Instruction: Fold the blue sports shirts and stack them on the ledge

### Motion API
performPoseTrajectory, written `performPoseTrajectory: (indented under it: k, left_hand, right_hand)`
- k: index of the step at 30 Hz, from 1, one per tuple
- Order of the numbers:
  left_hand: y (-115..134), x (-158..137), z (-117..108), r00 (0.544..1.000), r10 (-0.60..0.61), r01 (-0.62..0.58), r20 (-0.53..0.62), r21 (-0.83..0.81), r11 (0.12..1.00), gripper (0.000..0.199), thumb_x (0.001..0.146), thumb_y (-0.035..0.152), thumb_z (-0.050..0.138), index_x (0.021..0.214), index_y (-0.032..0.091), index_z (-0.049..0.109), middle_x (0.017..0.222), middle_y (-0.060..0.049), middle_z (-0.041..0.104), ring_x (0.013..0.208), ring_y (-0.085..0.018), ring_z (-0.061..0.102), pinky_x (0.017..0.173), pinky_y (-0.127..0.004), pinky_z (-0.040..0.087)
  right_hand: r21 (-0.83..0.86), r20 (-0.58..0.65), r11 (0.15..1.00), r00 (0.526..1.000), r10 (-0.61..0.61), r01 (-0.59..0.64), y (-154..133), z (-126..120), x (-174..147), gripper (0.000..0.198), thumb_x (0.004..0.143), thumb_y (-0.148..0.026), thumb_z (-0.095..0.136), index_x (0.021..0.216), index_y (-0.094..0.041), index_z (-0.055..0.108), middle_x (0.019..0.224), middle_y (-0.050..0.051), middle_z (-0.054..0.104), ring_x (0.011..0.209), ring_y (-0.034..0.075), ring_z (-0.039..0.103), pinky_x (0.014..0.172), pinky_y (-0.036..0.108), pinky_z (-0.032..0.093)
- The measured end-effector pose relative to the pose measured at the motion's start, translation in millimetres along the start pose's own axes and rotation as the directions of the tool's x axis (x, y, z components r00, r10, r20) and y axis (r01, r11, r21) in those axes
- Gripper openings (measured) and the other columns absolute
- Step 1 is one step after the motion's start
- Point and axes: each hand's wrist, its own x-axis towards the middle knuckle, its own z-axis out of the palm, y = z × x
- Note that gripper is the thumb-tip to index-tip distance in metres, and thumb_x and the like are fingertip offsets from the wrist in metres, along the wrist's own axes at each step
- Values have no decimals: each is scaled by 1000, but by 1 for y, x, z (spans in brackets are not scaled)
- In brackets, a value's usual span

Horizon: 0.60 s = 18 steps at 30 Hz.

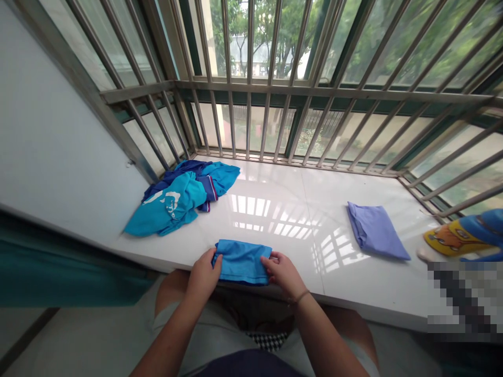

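Dark top (251,365) nearest; folded blue cloth (240,262) btwn L hand (203,271), R hand (285,272); fingers (277,256) nearly closed on ends.

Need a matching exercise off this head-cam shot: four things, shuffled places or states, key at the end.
1. bright blue cloth
2. lavender cloth
3. heap of clothes
4. yellow-and-blue item

A. crumpled, left end of the white ledge
B. at the picture's right edge
C. held between left hand and right hand
D. folded, lying untouched

Pairs: 1-C, 2-D, 3-A, 4-B
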Motion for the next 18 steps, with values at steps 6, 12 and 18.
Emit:
performPoseTrajectory:
  k: [6, 12, 18]
  left_hand:
    - [10, -2, -2, 996, -7, 16, 86, -95, 995, 28, 105, 35, 53, 113, 22, 77, 114, -9, 83, 108, -29, 77, 96, -36, 57]
    - [40, 17, 11, 973, 76, -36, 218, -184, 982, 26, 105, 32, 55, 101, 23, 79, 96, -4, 82, 90, -24, 75, 81, -32, 53]
    - [70, 36, 33, 893, 361, -326, 268, -169, 930, 41, 110, 33, 47, 87, 22, 79, 92, -8, 80, 93, -24, 72, 90, -35, 54]
  right_hand:
    - [-221, 54, 959, 984, -171, 179, -1, -1, -5, 41, 87, -56, 76, 103, -18, 76, 92, 6, 78, 88, 25, 72, 77, 34, 59]
    - [-58, -175, 987, 972, -157, 149, 4, -19, -14, 47, 96, -63, 60, 115, -21, 72, 115, 10, 81, 113, 32, 75, 98, 42, 62]
    - [394, -113, 919, 993, 36, 11, -3, -61, -19, 47, 84, -46, 84, 122, -20, 73, 128, 12, 80, 119, 33, 77, 101, 44, 66]
